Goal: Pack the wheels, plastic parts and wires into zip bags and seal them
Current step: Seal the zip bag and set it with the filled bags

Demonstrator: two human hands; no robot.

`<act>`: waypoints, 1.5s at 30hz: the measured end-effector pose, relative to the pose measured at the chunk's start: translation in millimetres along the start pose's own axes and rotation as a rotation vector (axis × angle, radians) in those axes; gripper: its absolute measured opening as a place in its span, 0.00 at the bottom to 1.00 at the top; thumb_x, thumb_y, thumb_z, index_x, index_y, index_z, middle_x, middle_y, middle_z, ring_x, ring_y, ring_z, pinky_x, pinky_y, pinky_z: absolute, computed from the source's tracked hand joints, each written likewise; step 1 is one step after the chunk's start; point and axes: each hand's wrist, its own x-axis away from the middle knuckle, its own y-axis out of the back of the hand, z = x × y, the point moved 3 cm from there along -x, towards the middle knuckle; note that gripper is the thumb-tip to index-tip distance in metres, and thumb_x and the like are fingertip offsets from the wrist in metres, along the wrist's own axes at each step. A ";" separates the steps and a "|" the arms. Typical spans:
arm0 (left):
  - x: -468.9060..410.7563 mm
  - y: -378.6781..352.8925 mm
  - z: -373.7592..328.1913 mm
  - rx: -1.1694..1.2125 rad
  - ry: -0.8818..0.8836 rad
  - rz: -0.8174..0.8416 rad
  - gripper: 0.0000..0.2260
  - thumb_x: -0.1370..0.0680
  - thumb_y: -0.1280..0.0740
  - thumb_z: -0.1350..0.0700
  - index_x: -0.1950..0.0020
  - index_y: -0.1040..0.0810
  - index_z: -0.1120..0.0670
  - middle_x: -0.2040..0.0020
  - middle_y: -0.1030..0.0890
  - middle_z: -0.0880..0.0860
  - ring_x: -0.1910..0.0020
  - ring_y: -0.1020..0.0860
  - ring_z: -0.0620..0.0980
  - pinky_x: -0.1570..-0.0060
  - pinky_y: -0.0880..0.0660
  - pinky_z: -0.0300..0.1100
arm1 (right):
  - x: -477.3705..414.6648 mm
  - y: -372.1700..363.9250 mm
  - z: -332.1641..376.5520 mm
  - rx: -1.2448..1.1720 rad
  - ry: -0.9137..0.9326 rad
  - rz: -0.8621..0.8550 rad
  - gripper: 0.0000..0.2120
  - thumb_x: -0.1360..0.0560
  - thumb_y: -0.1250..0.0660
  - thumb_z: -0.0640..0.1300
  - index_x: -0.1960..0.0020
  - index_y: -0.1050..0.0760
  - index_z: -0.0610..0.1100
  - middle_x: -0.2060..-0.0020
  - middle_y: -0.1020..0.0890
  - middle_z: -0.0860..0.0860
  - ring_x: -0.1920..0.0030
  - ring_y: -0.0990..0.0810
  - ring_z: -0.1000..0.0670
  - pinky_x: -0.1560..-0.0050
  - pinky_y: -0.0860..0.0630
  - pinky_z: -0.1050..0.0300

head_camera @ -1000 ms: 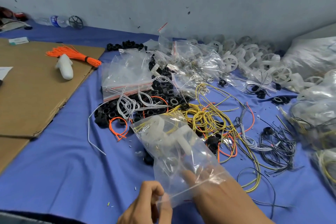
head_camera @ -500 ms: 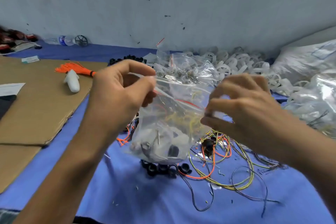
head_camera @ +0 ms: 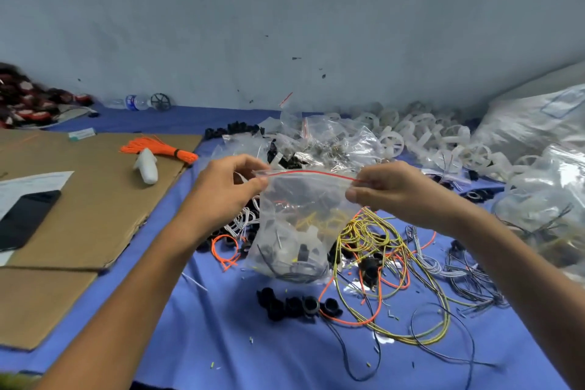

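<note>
Zip bag (head_camera: 294, 225): wires, white parts, black pieces inside.

Left hand (head_camera: 228, 190), left of the bag (head_camera: 297, 225) top: bare, slim fingers. Right hand (head_camera: 389, 190), right of the bag top: bare, knuckle creases clear. Nails too blurred to tell. Left forearm (head_camera: 142, 279), below-left of the bag: bare skin all the way to the frame edge. Right forearm (head_camera: 506, 263), below-right of the bag: same, bare to the edge. Greenish patch (head_camera: 9, 380) far below-left of the bag, under the left forearm: blurred, cannot tell if it is clothing.
</note>
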 end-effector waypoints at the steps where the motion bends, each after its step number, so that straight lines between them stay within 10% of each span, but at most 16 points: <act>1: 0.4 3.7 -0.9 0.014 -0.033 -0.033 0.04 0.25 0.25 0.55 0.54 0.18 0.46 0.60 0.19 0.48 0.67 0.26 0.44 0.62 0.27 0.41 | 1.5 0.6 2.1 -0.031 0.009 -0.002 0.09 0.26 0.30 0.56 0.60 0.20 0.53 0.70 0.24 0.53 0.66 0.27 0.53 0.61 0.25 0.41; 19: 25.7 8.7 -69.5 0.213 -0.276 -0.096 0.04 0.23 0.29 0.47 0.54 0.17 0.46 0.60 0.18 0.46 0.69 0.27 0.41 0.68 0.30 0.33 | 53.5 72.5 46.8 -0.296 0.160 -0.189 0.07 0.25 0.32 0.39 0.62 0.20 0.41 0.71 0.23 0.54 0.69 0.28 0.61 0.68 0.33 0.74; 30: 38.5 -60.4 -60.0 0.028 -0.177 0.014 0.06 0.20 0.33 0.51 0.56 0.22 0.49 0.59 0.21 0.46 0.58 0.23 0.45 0.56 0.28 0.42 | 28.5 5.5 30.2 0.481 0.101 -0.128 0.22 0.27 0.41 0.70 0.40 0.27 0.59 0.45 0.24 0.65 0.41 0.29 0.59 0.39 0.32 0.58; 45: 44.5 -41.0 -72.3 -0.004 -0.274 0.002 0.05 0.21 0.33 0.47 0.56 0.22 0.44 0.59 0.23 0.43 0.65 0.26 0.42 0.66 0.33 0.34 | 14.2 -4.2 68.3 0.444 0.238 -0.188 0.07 0.23 0.36 0.53 0.52 0.22 0.52 0.58 0.20 0.57 0.56 0.23 0.54 0.54 0.26 0.52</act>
